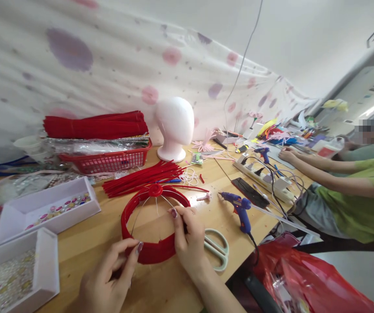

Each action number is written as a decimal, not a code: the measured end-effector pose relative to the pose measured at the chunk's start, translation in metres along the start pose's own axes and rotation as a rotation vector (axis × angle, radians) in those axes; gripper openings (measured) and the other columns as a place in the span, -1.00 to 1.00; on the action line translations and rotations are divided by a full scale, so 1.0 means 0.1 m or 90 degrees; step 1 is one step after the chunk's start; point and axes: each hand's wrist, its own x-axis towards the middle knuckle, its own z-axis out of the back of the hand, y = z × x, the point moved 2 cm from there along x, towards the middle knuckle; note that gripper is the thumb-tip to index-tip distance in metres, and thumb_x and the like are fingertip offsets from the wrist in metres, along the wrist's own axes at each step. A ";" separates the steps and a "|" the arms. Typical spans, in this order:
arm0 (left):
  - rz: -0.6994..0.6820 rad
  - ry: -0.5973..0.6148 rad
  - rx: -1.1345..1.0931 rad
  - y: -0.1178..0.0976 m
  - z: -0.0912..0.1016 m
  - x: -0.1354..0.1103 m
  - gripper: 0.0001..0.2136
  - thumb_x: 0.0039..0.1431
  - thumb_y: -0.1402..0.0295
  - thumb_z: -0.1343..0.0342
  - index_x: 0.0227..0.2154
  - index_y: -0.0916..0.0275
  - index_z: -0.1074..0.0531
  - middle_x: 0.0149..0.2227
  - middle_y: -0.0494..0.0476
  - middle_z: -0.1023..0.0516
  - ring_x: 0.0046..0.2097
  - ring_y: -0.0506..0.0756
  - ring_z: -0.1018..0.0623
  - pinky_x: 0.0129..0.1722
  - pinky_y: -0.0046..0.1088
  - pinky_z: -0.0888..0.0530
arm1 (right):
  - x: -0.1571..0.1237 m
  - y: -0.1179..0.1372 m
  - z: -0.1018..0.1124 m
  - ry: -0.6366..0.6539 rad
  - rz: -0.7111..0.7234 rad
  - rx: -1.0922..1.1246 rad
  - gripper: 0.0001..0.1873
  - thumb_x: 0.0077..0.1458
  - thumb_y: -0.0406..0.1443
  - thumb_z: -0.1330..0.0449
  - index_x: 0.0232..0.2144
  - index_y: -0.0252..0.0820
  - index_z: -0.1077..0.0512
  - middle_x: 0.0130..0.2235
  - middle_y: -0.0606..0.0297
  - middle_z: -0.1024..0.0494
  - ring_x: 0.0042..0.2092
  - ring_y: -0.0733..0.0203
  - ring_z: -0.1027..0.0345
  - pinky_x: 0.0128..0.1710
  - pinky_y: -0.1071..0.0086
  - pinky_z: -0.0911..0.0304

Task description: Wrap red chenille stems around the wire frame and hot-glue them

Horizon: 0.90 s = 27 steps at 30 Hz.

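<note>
A ring-shaped red fuzzy band (157, 254) stands over the table, held in both hands. Thin wires run from its rim to a small coiled red disc (155, 190) at the far side. My left hand (110, 271) pinches the band's near left edge between thumb and fingers. On the right side, my right hand (189, 237) grips the same band, its thumb and forefinger near one of the wires; part of the band is hidden behind these fingers. Scissors with pale green handles (217, 250) lie beside my right hand, their blades hidden. Beyond the band lies a bundle of red pipe cleaners (141, 177).
A blue glue gun (239, 206) with a trailing cord lies right, near a power strip (265, 178). White boxes (48, 261) of gems and beads stand left. Behind are a red basket (108, 161) and a foam head (175, 126). A co-worker's arms (333, 167) reach in at right.
</note>
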 end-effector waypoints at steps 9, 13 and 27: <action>0.102 -0.024 -0.033 -0.04 -0.02 -0.03 -0.78 0.19 0.08 -0.12 -0.29 0.09 -0.49 -0.62 -0.15 -0.55 -0.70 -0.04 -0.45 -0.60 -0.62 -0.46 | 0.00 0.00 -0.01 0.011 0.002 -0.001 -0.80 0.31 -0.36 -0.03 -0.30 -0.14 -0.45 -0.39 0.29 -0.57 -0.35 0.22 -0.39 -0.29 0.31 -0.30; 0.103 0.020 -0.051 0.00 -0.02 -0.02 -0.76 0.16 0.06 -0.14 -0.28 0.11 -0.49 -0.64 -0.14 -0.53 -0.70 -0.03 -0.46 -0.64 -0.61 -0.44 | 0.01 0.00 -0.01 0.007 0.004 0.001 -0.80 0.30 -0.35 -0.04 -0.29 -0.14 -0.46 -0.37 0.27 -0.59 -0.33 0.21 -0.43 -0.29 0.31 -0.32; 0.102 0.004 -0.064 -0.08 -0.01 0.02 -0.82 0.19 0.14 -0.13 -0.32 0.13 -0.47 -0.63 -0.13 -0.52 -0.66 -0.03 -0.44 -0.59 -0.60 -0.43 | 0.00 -0.02 -0.03 0.006 0.025 -0.005 -0.80 0.29 -0.35 -0.05 -0.29 -0.14 -0.47 -0.36 0.25 -0.61 -0.32 0.20 -0.49 -0.30 0.31 -0.36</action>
